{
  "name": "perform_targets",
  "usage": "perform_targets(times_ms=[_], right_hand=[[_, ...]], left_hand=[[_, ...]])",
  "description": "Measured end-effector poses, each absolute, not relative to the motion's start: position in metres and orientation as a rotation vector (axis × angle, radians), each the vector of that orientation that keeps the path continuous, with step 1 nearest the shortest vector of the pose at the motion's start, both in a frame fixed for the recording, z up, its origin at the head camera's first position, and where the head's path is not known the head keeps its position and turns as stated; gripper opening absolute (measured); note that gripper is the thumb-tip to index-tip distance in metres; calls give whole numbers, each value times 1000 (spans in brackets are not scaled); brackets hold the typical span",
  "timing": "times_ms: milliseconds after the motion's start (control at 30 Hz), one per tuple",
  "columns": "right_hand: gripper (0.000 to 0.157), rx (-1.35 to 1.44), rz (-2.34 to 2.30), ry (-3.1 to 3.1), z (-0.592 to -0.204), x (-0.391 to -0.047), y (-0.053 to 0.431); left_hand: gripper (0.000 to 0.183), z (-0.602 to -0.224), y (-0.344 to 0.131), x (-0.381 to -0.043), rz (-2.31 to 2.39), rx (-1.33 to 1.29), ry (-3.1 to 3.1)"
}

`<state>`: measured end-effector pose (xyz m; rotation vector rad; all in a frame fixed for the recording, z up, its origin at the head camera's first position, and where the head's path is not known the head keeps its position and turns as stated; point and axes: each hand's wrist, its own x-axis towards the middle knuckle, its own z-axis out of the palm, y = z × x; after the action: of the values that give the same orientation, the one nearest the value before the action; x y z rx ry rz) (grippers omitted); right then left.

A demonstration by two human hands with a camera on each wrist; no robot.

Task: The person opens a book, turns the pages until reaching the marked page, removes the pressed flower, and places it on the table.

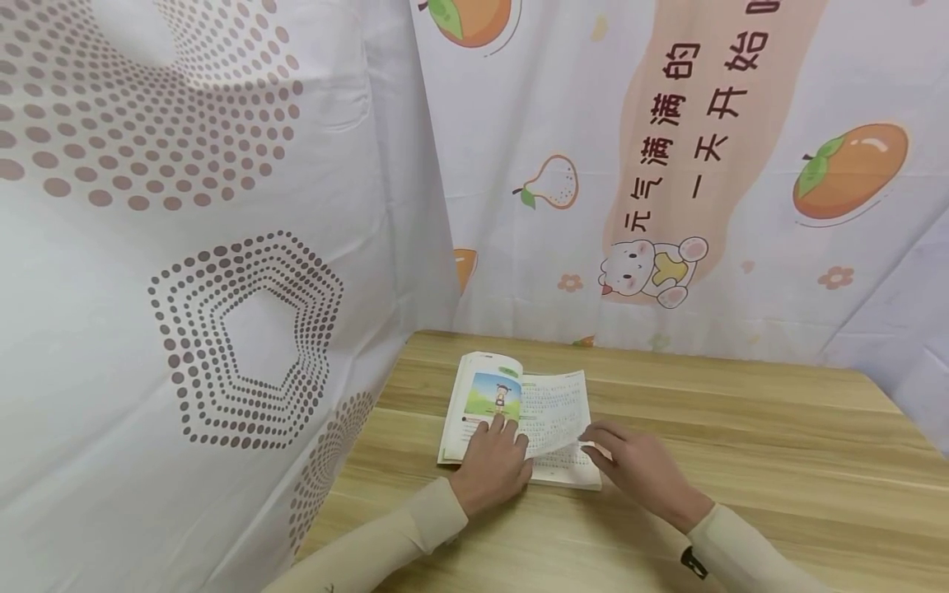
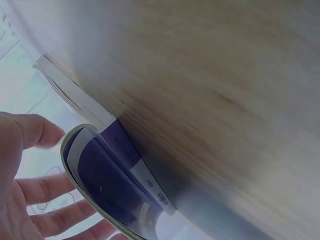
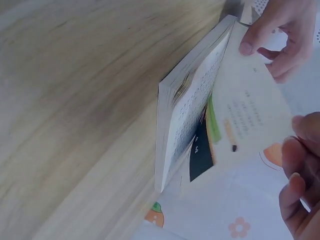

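Observation:
A paperback book lies open on the wooden table, with a cartoon of a child on its left page. My left hand rests on that page near the spine, fingers extended. In the left wrist view the purple and white spine faces the camera and the cover curves up beside the fingers. My right hand pinches the lower right corner of one page, which is raised off the pages beneath. In the right wrist view the underside of the raised page shows print and a coloured picture.
The wooden table extends far to the right of the book. A white dotted cloth hangs along the left side, and a cloth printed with fruit and writing hangs behind the table. A dark band shows by the right sleeve.

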<state>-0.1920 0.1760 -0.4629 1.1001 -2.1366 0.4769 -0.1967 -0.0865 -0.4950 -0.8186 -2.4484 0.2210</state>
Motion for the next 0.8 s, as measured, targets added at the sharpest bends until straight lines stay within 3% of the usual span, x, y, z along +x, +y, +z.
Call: perform_targets(times_ms=[133,600,667,800], right_hand=[[42,1107,527,-2097,-463,-192,179],[26,1088,331,-2400,-491,-186,191],[23,1090,320,-2473,-494,-184,192],[17,1092,323,-2558,-497,-183,192]], left_hand=[[26,-496,-87,-199,263,-798,-2426],[104,-492,-100,-205,216,-707,-2391],[93,-492,-102,-205,211,-713,-2379],[40,-492,-106,-205,258,-714,-2364]])
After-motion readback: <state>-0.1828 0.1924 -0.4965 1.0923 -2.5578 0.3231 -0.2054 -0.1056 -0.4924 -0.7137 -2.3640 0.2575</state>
